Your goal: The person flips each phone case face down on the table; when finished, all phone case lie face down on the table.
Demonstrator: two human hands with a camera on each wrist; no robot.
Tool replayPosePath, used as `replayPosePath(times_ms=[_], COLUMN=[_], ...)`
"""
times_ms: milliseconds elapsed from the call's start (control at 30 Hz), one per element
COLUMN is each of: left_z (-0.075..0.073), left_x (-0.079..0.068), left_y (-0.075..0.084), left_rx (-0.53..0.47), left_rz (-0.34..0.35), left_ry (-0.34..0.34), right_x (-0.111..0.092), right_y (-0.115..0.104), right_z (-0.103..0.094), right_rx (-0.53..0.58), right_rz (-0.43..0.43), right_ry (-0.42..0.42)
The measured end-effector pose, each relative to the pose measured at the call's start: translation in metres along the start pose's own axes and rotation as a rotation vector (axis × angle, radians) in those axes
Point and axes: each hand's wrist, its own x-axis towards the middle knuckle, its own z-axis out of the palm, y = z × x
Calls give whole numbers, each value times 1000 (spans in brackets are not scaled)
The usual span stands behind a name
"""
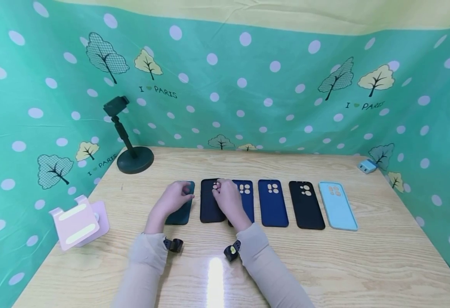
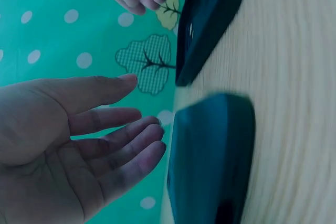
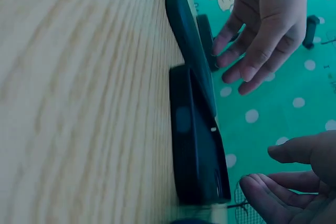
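Several phone cases lie in a row on the wooden table. My left hand (image 1: 175,197) hovers over the dark teal case (image 1: 181,215) at the row's left end, fingers loosely bent and holding nothing. In the left wrist view, a gap separates its fingertips from the teal case (image 2: 210,156). My right hand (image 1: 227,199) is above the black case (image 1: 209,208), second from the left, and covers part of the dark blue case (image 1: 248,203) beside it. The right wrist view shows this hand (image 3: 299,174) with thumb and fingers apart, nothing between them, beside the black case (image 3: 184,140).
Further right lie another dark blue case (image 1: 272,207), a black case (image 1: 308,209) and a light blue case (image 1: 339,209). A pink stand (image 1: 77,224) is at the left, a black round-based stand (image 1: 135,160) at the back left, a small blue charger plug (image 1: 367,166) at the back right.
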Motion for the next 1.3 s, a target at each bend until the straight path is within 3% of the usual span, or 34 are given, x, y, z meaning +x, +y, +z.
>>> replayPosePath(times_ms=[167, 433, 600, 1300], left_z=[8, 18, 23, 25], left_x=[7, 14, 16, 18], left_y=[8, 22, 26, 12], left_rx=[-13, 6, 26, -16], left_rz=[5, -68, -74, -54], left_ry=[-13, -64, -70, -25], right_x=[1, 1, 1, -1], right_y=[5, 10, 11, 17], right_z=[-2, 0, 1, 6], right_rx=[6, -9, -9, -25], right_rz=[27, 26, 45, 22], right_ry=[-7, -27, -45, -96])
